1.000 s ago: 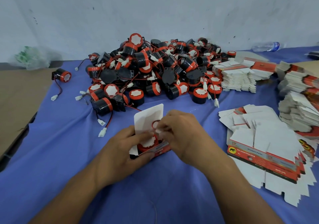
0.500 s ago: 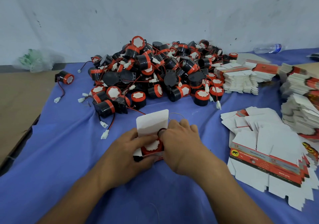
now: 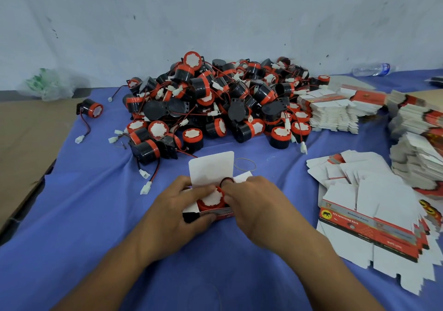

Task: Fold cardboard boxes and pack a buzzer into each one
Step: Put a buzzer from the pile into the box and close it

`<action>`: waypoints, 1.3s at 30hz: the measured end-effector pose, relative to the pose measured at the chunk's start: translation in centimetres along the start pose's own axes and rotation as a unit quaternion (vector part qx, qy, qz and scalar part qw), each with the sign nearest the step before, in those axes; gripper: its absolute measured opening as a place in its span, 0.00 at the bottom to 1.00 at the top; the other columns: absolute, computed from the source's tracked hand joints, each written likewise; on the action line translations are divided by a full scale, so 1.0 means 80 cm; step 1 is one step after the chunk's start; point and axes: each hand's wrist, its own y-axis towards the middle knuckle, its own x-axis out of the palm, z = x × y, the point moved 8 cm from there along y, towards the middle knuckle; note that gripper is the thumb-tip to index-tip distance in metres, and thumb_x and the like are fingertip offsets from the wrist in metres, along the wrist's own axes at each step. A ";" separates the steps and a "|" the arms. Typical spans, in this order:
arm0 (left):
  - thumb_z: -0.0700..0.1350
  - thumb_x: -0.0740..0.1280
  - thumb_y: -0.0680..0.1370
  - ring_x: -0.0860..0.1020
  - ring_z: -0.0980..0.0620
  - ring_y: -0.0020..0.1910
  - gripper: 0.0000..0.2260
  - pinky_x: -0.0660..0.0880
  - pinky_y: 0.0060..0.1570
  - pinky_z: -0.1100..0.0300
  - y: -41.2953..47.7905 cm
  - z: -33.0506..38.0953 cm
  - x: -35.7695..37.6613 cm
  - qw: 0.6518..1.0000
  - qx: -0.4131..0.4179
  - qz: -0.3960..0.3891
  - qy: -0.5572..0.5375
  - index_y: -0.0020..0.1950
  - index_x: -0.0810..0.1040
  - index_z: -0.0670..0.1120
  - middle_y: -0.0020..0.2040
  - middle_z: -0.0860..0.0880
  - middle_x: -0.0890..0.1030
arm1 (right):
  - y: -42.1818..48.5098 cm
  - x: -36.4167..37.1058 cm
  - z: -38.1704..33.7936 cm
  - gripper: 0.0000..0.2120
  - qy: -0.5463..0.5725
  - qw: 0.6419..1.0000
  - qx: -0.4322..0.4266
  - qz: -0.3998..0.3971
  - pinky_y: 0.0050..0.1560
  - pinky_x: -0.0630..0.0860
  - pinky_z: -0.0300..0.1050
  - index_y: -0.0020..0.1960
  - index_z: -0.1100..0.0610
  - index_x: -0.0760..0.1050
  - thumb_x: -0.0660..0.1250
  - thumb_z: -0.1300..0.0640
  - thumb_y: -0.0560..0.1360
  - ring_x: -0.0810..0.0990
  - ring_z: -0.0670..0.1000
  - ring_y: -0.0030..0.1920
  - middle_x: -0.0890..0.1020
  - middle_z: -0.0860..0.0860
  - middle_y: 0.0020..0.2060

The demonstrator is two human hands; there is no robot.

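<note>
One open box point(image 3: 211, 171) is gripped by the left hand point(image 3: 177, 211) so it cannot slide, the buzzer point(image 3: 212, 199) sits inside it between both hands, and the right hand point(image 3: 254, 205) pinches the wire point(image 3: 226, 180) to tuck it in.

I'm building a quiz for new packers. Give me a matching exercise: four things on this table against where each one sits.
Things
1. water bottle
2. lone buzzer
3. rubber band
4. box

Places
A. between left hand and right hand, flap up, a buzzer inside
B. lying far right by the wall
C. apart from the pile, near the blue cloth's left edge
D. flat on the cloth just beyond the box

Pairs: 1-B, 2-C, 3-D, 4-A
</note>
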 end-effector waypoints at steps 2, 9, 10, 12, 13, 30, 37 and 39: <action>0.53 0.71 0.71 0.74 0.62 0.56 0.23 0.70 0.57 0.71 0.002 0.000 0.000 1.000 0.000 0.001 -0.003 0.66 0.78 0.52 0.58 0.53 0.75 | -0.007 0.001 0.007 0.11 0.023 1.000 -0.005 0.009 0.31 0.65 0.47 0.53 0.52 0.71 0.56 0.64 0.75 0.69 0.54 0.38 0.69 0.48 0.34; 0.51 0.72 0.70 0.76 0.60 0.53 0.23 0.73 0.55 0.67 0.002 0.004 0.000 1.000 0.004 -0.001 -0.007 0.65 0.80 0.48 0.55 0.52 0.76 | -0.005 -0.018 0.052 0.09 0.216 0.967 0.072 0.112 0.45 0.66 0.24 0.55 0.47 0.79 0.72 0.57 0.76 0.71 0.41 0.49 0.71 0.40 0.52; 0.50 0.73 0.71 0.76 0.60 0.53 0.23 0.73 0.54 0.67 0.002 0.006 -0.001 1.000 0.008 -0.001 -0.008 0.65 0.80 0.47 0.55 0.53 0.76 | -0.002 -0.016 0.059 0.10 0.215 0.967 0.093 0.098 0.46 0.65 0.24 0.54 0.45 0.78 0.73 0.54 0.75 0.67 0.43 0.54 0.69 0.40 0.53; 0.49 0.73 0.71 0.76 0.60 0.54 0.23 0.74 0.55 0.65 0.002 0.010 0.000 1.000 0.023 -0.007 -0.012 0.65 0.79 0.47 0.56 0.53 0.76 | 0.002 -0.010 0.071 0.11 0.232 0.961 0.136 0.063 0.46 0.64 0.28 0.50 0.41 0.75 0.75 0.52 0.73 0.61 0.45 0.59 0.67 0.41 0.56; 0.48 0.73 0.71 0.76 0.59 0.55 0.23 0.74 0.55 0.64 0.001 0.013 0.001 0.999 0.031 -0.012 -0.014 0.65 0.79 0.47 0.57 0.52 0.76 | 0.004 -0.007 0.075 0.12 0.257 0.953 0.154 0.043 0.45 0.64 0.31 0.49 0.40 0.74 0.76 0.51 0.72 0.62 0.46 0.59 0.68 0.43 0.57; 0.58 0.71 0.72 0.76 0.60 0.57 0.23 0.74 0.54 0.63 0.000 0.007 0.005 0.999 0.050 0.008 -0.015 0.66 0.72 0.58 0.58 0.60 0.73 | 0.017 0.004 0.052 0.03 0.215 0.967 0.135 -0.032 0.49 0.75 0.43 0.49 0.46 0.83 0.73 0.50 0.75 0.76 0.49 0.52 0.73 0.47 0.59; 0.54 0.79 0.61 0.81 0.52 0.56 0.33 0.79 0.54 0.51 -0.002 -0.009 -0.011 0.960 -0.038 0.163 -0.223 0.57 0.63 0.66 0.60 0.61 0.73 | 0.019 0.008 0.060 0.06 0.180 0.968 0.165 -0.055 0.49 0.81 0.49 0.47 0.56 0.85 0.69 0.58 0.75 0.81 0.53 0.47 0.85 0.54 0.48; 0.51 0.81 0.62 0.80 0.51 0.59 0.33 0.79 0.56 0.51 -0.004 -0.002 -0.010 0.950 -0.027 0.186 -0.249 0.58 0.65 0.64 0.61 0.59 0.74 | 0.018 0.007 0.064 0.07 0.178 0.967 0.179 -0.041 0.48 0.81 0.48 0.46 0.55 0.85 0.68 0.59 0.75 0.79 0.51 0.45 0.84 0.52 0.47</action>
